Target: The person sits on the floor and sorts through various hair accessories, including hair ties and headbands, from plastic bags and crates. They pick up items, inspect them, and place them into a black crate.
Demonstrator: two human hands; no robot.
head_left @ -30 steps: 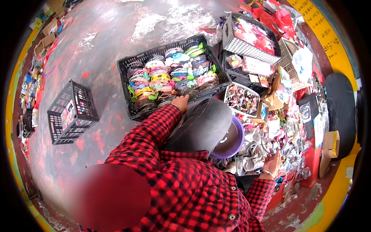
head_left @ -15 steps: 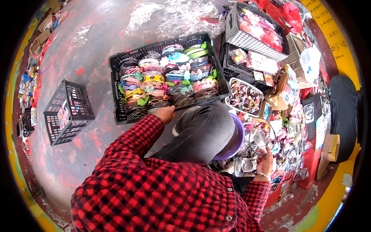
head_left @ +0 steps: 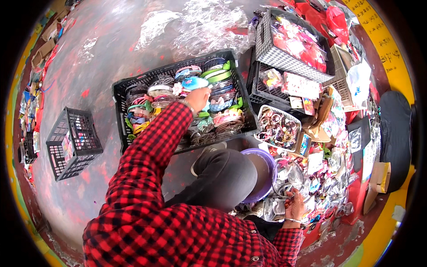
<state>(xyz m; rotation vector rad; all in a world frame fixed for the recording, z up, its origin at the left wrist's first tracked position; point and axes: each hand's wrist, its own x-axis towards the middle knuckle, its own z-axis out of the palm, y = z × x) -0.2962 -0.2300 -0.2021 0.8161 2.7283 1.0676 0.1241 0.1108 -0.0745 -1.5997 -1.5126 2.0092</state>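
Note:
A black plastic crate [head_left: 119, 104] holds rows of packed headbands [head_left: 220, 104] in many colours, some with bows and flowers. My left hand [head_left: 198, 99] is over the middle of these rows, beside a fluffy blue headband [head_left: 195, 82]. Its fingers are curled together, and what they grip, if anything, is hidden. Low on the right, my right hand [head_left: 295, 207] has its fingers closed on a thin dark headband [head_left: 276, 192], whose hoop is hard to see against the heap of clear-wrapped accessories [head_left: 318, 191] around it.
A purple bucket [head_left: 272, 163] stands right of my knee. Behind it is a white basket [head_left: 299, 120] of small hair accessories. Stacked grey baskets [head_left: 289, 58] rise at the back right. A small black crate [head_left: 75, 142] is on the left floor; plastic film [head_left: 209, 26] lies behind.
My left hand has gone from the crate's near edge to over the middle headbands. My right hand has lowered slightly, still with the thin hoop. The view has shifted a little.

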